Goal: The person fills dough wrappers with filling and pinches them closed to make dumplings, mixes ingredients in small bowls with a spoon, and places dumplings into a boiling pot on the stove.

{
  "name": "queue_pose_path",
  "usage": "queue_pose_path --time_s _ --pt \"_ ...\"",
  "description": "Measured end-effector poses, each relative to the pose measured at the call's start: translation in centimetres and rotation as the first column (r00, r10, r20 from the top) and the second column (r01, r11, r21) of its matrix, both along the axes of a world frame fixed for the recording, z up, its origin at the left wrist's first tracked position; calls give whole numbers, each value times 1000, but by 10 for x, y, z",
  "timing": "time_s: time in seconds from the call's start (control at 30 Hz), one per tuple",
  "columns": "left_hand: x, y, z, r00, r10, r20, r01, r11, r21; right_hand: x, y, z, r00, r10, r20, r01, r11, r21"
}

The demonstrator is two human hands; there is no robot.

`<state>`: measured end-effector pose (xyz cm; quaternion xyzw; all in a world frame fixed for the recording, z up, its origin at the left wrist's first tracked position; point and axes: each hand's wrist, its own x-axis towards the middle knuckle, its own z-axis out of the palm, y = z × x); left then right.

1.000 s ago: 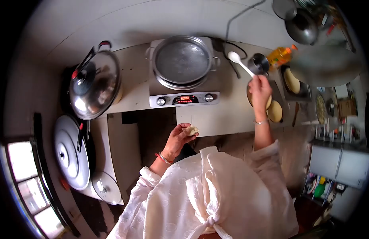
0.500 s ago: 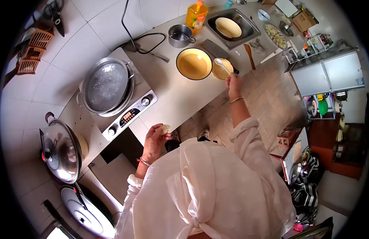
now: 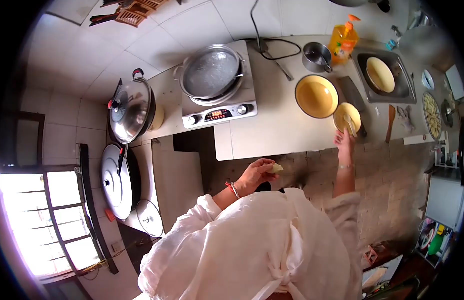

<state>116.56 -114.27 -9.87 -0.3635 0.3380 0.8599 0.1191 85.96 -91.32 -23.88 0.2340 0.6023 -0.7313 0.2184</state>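
Observation:
My left hand (image 3: 258,175) is closed, its fingertips pinching a pale dumpling (image 3: 276,168) in front of the counter's edge. My right hand (image 3: 345,140) grips the handle end of a white spoon (image 3: 349,123), whose head is over or in the small yellow bowl (image 3: 339,119). I cannot tell whether the fingers also touch that bowl's rim. Beside it stands a larger yellow bowl (image 3: 316,97) with a dark rim. The knife (image 3: 351,93) lies behind the small bowl, and its dark handle sticks out on the right.
A pot of water (image 3: 211,72) sits on the lit induction cooker (image 3: 219,113). Farther back are a saucepan (image 3: 316,57), an orange soap bottle (image 3: 343,42) and a sink (image 3: 406,82). To the right lie a wooden spatula (image 3: 390,123) and a plate of dumplings (image 3: 431,116).
My view has swung left, so the counter sits farther right and a window shows. Both hands keep their hold; the spoon's head stays at the small bowl.

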Motion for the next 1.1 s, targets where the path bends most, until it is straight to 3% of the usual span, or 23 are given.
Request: queue_pose_path --time_s 0.03,0.07,0.1,0.13,0.17,0.2,0.27,0.37,0.5,0.57,0.67,0.77,0.9,0.93,1.0,1.1 --pt "3 6 -4 1000 15 13 -15 1000 -6 -17 2 -33 997 19 71 -18 1000 -12" --pt "3 13 5 1000 22 19 -22 999 -31 -24 3 -67 999 -32 -19 28 989 -147" --pt "8 18 -3 997 69 21 -68 997 -35 -17 -4 -43 992 -46 -118 20 976 -218" --pt "14 25 -11 994 102 31 -101 994 -30 -16 4 -42 920 91 -382 -87 996 26" --pt "18 29 -13 992 117 50 -115 993 -39 -14 19 -43 905 175 -387 -194 981 -12" --pt "18 33 -14 989 137 63 -134 989 -56 -7 22 -27 955 115 -274 -84 989 120" --pt "24 33 -19 988 145 54 -144 989 -23 22 32 22 972 -61 -226 88 990 110" --pt "27 31 -26 992 117 46 -117 993 2 70 86 35 920 -10 -392 25 999 33" --pt "24 35 -25 997 74 2 -74 997 -14 144 131 15 965 -133 -226 172 971 166" --pt "24 31 -30 998 53 21 -53 998 -14 169 129 -15 991 -71 -113 107 929 353" --pt "23 25 -24 997 63 37 -60 997 -55 187 101 -98 999 25 22 -29 978 204" --pt "28 14 -16 991 109 76 -98 986 -131 180 38 -145 984 152 92 -169 963 211" --pt "51 -13 -9 972 216 95 -193 958 -212 164 -34 -218 991 130 29 -123 975 -183" --pt "59 -22 -7 964 233 125 -203 955 -216 158 -52 -225 992 102 77 -85 976 -198" --pt "76 -37 -3 952 288 100 -258 937 -236 148 -70 -220 979 185 79 -179 981 -77" --pt "93 -61 5 914 401 69 -366 884 -290 140 -91 -227 972 213 98 -206 975 -84"
